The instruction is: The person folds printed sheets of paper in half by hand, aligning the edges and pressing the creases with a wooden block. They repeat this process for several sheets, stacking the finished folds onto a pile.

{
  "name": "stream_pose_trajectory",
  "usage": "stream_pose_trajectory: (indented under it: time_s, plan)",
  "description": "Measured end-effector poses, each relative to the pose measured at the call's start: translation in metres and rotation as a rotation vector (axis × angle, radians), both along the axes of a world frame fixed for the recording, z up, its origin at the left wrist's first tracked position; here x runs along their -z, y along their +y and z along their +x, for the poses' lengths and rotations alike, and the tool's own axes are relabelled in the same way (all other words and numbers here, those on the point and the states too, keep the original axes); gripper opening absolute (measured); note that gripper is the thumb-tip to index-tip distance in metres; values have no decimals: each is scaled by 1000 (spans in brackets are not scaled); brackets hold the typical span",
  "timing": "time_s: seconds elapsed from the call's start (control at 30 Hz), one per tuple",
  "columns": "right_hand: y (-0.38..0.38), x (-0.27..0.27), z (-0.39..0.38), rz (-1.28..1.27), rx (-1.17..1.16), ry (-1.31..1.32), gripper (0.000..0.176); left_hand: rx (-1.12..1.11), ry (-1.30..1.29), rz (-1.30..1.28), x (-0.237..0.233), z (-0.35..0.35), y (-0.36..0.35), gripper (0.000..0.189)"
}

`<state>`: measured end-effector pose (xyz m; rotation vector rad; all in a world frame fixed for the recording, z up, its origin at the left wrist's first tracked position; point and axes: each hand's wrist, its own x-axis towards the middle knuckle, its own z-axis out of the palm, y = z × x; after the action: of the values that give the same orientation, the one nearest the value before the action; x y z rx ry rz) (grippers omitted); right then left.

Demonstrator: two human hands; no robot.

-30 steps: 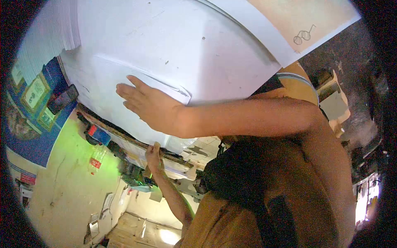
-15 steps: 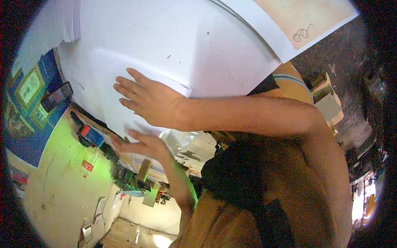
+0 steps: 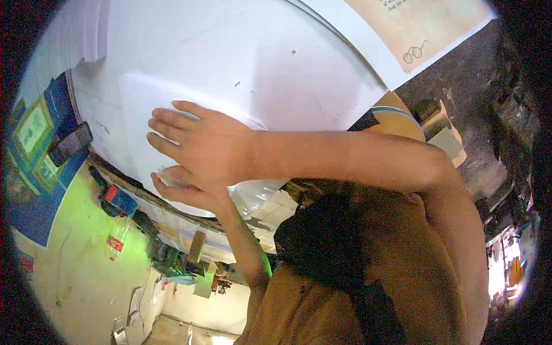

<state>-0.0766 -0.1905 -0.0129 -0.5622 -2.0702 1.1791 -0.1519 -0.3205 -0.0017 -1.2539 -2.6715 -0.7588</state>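
Note:
My right hand [image 3: 210,146] lies palm down on a white paper sheet [image 3: 149,95], its fingers stretched and a little apart. Just below it in the picture is my left hand [image 3: 195,196], partly covered by the right one. The left fingers that show are extended and slightly bent, near the edge of the paper. I see nothing held in either hand. The sheet rests on a larger white surface [image 3: 310,86] with a few dark specks. What lies under my palms is hidden.
A printed page [image 3: 397,34] with a drawing of glasses lies at the upper right. Stacked paper [image 3: 63,43] stands at the upper left. A dark phone [image 3: 70,144] lies on a blue printed sheet [image 3: 43,210]. A plastic bottle [image 3: 118,236] is farther down on the left.
My left hand has moved up beside and partly under my right hand. The right hand has shifted slightly left, still flat on the paper. The whole view has tilted a little.

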Motion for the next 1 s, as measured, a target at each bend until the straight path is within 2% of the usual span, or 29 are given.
stream_pose_trajectory:
  time_s: [0.07,0.17,0.23,0.33,0.47,0.53,0.6,0.67,0.7,0.8,0.9,1.0]
  plan:
    - [4,-1,-1,-50,-1,15,55,47,81,-57,3,-8,-2,65]
    - [5,-2,4,63,-42,8,56,-168,-404,349,4,4,9,59]
    - [0,-5,10,135,-74,35,57,-150,15,83,9,-4,-8,54]
    - [-6,-19,10,148,-201,202,60,-145,160,95,13,2,-7,52]
    - [-7,-67,46,-48,-480,574,73,-162,160,137,11,9,3,50]
    - [1,-62,50,-25,-577,576,83,-161,176,123,11,7,5,49]
    - [11,-45,46,18,-571,541,91,-164,189,119,12,6,9,48]
    - [16,-14,30,77,-464,471,97,-170,185,129,13,7,12,47]
    - [15,-17,30,197,-470,614,101,-174,186,135,11,7,13,47]
    - [0,-48,30,120,-533,812,101,-186,183,175,10,10,13,46]
    - [-15,-83,32,39,-502,1119,92,-193,101,164,7,11,16,45]
    - [-27,-104,40,33,-447,1125,94,-201,-51,-165,0,-3,17,43]
